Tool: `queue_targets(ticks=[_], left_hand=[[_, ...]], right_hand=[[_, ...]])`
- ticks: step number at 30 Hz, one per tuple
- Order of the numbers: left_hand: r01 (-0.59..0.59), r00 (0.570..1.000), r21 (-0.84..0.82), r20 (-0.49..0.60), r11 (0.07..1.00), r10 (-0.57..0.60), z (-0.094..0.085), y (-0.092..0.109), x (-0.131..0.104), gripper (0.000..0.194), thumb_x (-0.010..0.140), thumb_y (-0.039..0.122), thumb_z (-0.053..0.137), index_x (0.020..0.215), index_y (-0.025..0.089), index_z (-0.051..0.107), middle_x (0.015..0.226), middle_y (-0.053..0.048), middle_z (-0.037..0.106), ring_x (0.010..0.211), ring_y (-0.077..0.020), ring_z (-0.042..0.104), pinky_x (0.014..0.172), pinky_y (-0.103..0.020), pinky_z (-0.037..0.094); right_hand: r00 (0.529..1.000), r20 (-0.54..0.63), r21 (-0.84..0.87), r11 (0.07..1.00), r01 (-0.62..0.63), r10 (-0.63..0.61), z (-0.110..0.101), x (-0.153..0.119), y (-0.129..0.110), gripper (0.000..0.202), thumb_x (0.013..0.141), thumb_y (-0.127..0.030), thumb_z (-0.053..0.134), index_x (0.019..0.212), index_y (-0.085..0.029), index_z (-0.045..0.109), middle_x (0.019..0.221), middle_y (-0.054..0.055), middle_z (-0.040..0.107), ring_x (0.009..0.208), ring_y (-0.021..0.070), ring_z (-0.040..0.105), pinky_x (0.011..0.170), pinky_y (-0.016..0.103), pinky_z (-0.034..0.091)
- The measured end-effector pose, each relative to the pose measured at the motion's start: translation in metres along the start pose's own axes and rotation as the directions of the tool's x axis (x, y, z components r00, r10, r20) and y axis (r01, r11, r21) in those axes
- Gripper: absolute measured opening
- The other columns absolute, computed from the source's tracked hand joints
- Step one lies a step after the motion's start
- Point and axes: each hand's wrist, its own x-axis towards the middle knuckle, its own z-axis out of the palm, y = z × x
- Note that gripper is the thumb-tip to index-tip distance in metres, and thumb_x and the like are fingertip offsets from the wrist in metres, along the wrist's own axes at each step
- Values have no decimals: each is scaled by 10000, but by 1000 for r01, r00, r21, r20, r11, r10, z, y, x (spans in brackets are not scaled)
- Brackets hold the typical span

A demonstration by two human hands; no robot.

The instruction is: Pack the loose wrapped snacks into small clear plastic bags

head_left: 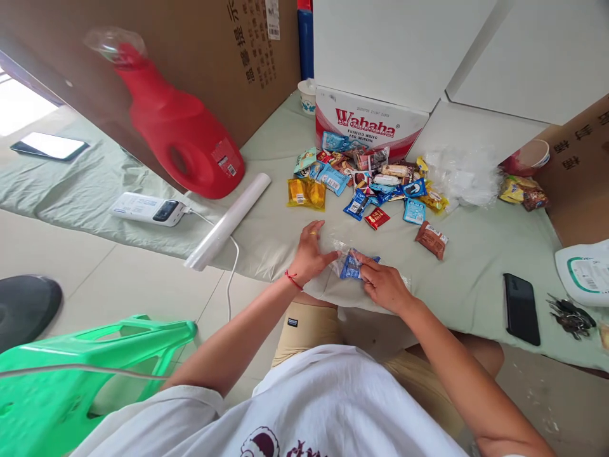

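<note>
Pale green cloth [278, 222] backs the blue snack packet [352, 267] in clear plastic [339, 242], which I judge could crumple or slip if my left hand [309, 255], fingers spread, and right hand [384, 284], index pressing, pinch unclear, pull unevenly.

At my twelve, a small blue plastic packet [352, 264] is lying on pale-green cloth [273, 222], multicoloured plastic snack packets [363, 182] beyond it. A red plastic jug [202, 127] is standing at eleven; a black rectangular phone [522, 309] is lying at two.
</note>
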Motion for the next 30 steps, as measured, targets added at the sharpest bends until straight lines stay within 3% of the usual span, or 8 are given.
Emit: queue_targets(ticks=[5,8,11,18,23,26,28,30], left_hand=[[61,986,179,141,982,-87,5,-1,8,989,705,354,793,1560,109,363,1461,-198,556,1185,-307,620,1046,-431,480],[66,960,299,242,952,-143,9,6,22,654,746,350,762,1354,161,614,1154,-107,736,1012,-271,684,912,-361,517],[81,946,354,266,932,-184,11,12,37,240,778,281,694,992,190,751,900,-54,757,860,-232,687,788,-308,503],[62,961,315,236,947,-142,5,16,47,155,703,157,621,823,183,717,778,-25,721,743,-190,639,700,-277,467],[74,948,111,300,991,-105,-5,31,30,129,769,225,589,842,182,687,753,0,712,675,-149,635,651,-244,492],[75,924,-58,380,996,-48,6,46,8,141,802,242,578,827,187,706,702,3,705,672,-150,656,656,-240,509],[10,920,-49,392,999,10,17,55,-6,168,829,258,573,774,196,719,760,-8,730,759,-162,684,715,-246,528],[-48,919,-34,390,998,57,27,59,-16,235,870,266,541,735,202,722,876,-25,753,871,-173,702,807,-256,542]], right_hand=[[999,2,22,998,-53,53,-5,2,-4,206,799,-39,500,826,-231,570,1593,21,467,1248,203,655,813,307,565],[999,0,-16,999,-46,46,-5,2,-4,194,816,-58,506,851,-224,601,1601,23,454,1116,203,708,796,318,562],[999,27,-118,992,40,-37,-5,1,-3,259,839,-56,494,950,-221,659,1624,17,415,996,191,726,791,327,558],[962,234,-250,947,201,-143,-10,6,-13,329,908,-111,472,1106,-220,711,1599,26,457,1012,202,717,813,338,545],[963,262,-186,975,120,-68,-27,12,-17,239,891,-206,512,1000,-236,722,1558,-6,521,1057,214,705,782,329,523],[960,277,-160,983,86,-39,-31,16,-16,216,903,-220,500,923,-225,714,1377,43,675,981,215,708,774,321,499],[957,288,-144,986,89,-45,-30,18,-14,221,910,-217,496,904,-210,717,1165,79,750,936,225,703,804,336,492],[953,287,-100,986,135,-101,-27,16,-11,247,908,-195,493,962,-196,734,1097,100,751,977,244,695,869,368,494]])
